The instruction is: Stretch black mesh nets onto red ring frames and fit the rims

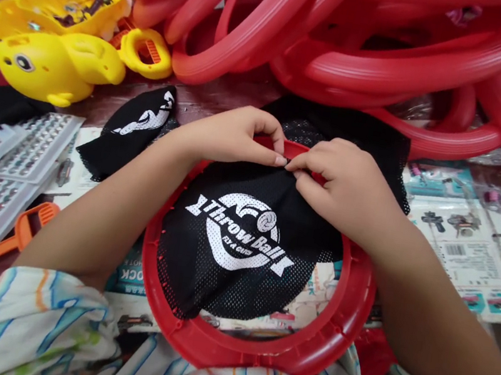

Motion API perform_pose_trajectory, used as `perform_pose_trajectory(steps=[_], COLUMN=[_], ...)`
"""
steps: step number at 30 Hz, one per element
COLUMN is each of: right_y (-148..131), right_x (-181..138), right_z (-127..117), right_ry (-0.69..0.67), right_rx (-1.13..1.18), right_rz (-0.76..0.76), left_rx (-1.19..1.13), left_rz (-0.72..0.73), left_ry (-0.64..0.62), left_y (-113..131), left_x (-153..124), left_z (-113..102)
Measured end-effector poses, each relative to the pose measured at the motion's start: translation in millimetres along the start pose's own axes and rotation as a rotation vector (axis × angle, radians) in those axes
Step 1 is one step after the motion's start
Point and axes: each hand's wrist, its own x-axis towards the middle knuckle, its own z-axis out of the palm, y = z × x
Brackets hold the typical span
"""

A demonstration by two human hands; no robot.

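Note:
A red plastic ring (359, 300) lies in front of me, its near edge against my clothing. Across its opening spreads a black mesh cloth (184, 247) with a white "Throw Ball" print, leaving a gap at the lower right. My left hand (244, 136) pinches the cloth's edge at the far rim. Beside it, fingertips almost touching, my right hand (335, 179) pinches the same edge. The exact spot between the fingertips is partly hidden. Beyond the far rim lies more black mesh cloth (373, 134).
Red ridged rings (391, 77) pile up at the back. Yellow toy shells (55, 65) sit at the back left. A folded printed black cloth (139, 125), clear trays of small round pieces (22, 158) and an orange handle (25, 231) lie left. Printed cardboard (462, 259) covers the right.

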Motion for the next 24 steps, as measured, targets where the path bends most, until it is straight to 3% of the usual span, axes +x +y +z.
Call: perform_pose_trajectory(steps=[9, 24], right_y=[5.8, 4.1], right_x=[-6.6, -3.6], right_z=[1.7, 3.8], right_ry=[0.074, -0.012], right_rx=[-0.098, -0.225], right_rz=[-0.027, 0.025], left_rx=[-0.023, 0.021], left_rz=[-0.036, -0.062], left_ry=[0.079, 0.173], left_y=[-1.9, -2.7], left_x=[-0.8, 1.8], left_z=[7.1, 19.1])
